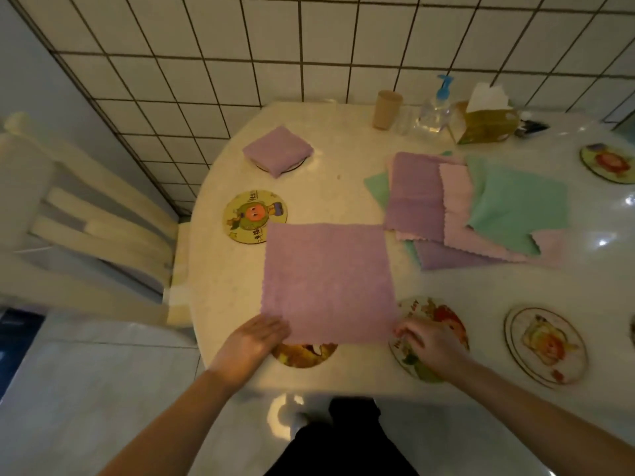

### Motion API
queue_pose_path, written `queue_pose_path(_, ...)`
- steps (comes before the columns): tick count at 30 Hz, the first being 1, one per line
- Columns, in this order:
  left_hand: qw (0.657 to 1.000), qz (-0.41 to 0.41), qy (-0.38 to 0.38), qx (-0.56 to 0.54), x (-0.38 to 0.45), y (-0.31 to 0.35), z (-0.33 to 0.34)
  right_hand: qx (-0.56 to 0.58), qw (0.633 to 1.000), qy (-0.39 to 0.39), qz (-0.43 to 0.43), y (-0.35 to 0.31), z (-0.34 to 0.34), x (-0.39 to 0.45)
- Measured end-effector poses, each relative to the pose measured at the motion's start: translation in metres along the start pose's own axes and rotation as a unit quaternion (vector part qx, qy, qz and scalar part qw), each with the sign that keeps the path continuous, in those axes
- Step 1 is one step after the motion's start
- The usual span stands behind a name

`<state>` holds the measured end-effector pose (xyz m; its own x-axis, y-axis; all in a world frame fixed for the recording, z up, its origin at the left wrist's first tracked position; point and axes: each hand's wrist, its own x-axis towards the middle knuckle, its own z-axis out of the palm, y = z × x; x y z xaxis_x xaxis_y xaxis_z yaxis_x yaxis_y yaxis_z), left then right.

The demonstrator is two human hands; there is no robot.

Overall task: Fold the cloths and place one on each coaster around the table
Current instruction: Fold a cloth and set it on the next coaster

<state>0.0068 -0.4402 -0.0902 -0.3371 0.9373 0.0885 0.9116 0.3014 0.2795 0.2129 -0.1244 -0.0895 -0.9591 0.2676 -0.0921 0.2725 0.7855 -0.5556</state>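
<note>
A square purple microfibre cloth [328, 280] lies spread flat on the pale round table [220, 269], its near edge at the person's hands. The left hand [252, 345] rests at the cloth's near left corner with fingers extended and close together, fingertips touching the fabric edge; whether the thumb pinches the corner cannot be told. The right hand [426, 341] is at the near right corner, its fingers curled at the hem as if pinching it, though motion blur softens the detail.

Beneath the cloth's near edge, a round printed coaster [304, 355] shows partly, between the two hands. A second round coaster with fruit print [443, 321] lies partly under the right hand. Further right sits an oval-looking glossy coaster [546, 345]. To the left of the spread cloth, a yellow round coaster with a cartoon figure [252, 214] lies uncovered, just touched by the cloth's far left corner.

At the far left of the table, a folded purple cloth [278, 149] sits on a coaster whose rim [295, 166] peeks out beneath. A loose pile of purple, pink and green cloths [481, 207] lies overlapping in the table's middle. Another round coaster [608, 163] sits at the far right.

Against the tiled wall [309, 46] stand a beige cup [386, 109], a clear pump bottle with blue top [434, 108] and a yellow-green tissue box [484, 125]. A cream wooden chair [86, 214] stands at the left.
</note>
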Motion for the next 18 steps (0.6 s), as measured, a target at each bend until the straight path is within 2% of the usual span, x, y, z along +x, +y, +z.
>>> queue_pose_path(3,1.0,0.008,-0.008,-0.017,-0.02,0.006,0.018,0.003,1.0,0.015,0.002,0.007,0.021,-0.018)
queue_pose_path(8,0.999,0.001,0.025,-0.031,-0.025,-0.007,0.012,0.007,0.999,0.031,-0.033,0.006,0.024,-0.019)
queue_pose_path(13,0.99,-0.036,-0.037,-0.134,-0.016,-0.025,0.0,0.008,0.999,-0.01,-0.03,0.014,0.019,-0.01)
queue_pose_path(15,0.966,-0.104,-0.044,-0.231,-0.011,-0.03,-0.01,0.033,0.999,-0.024,-0.004,0.006,0.009,-0.004)
queue_pose_path(18,0.888,-0.237,-0.06,-0.389,0.017,-0.042,-0.031,0.139,0.988,-0.024,0.064,-0.001,-0.016,0.023)
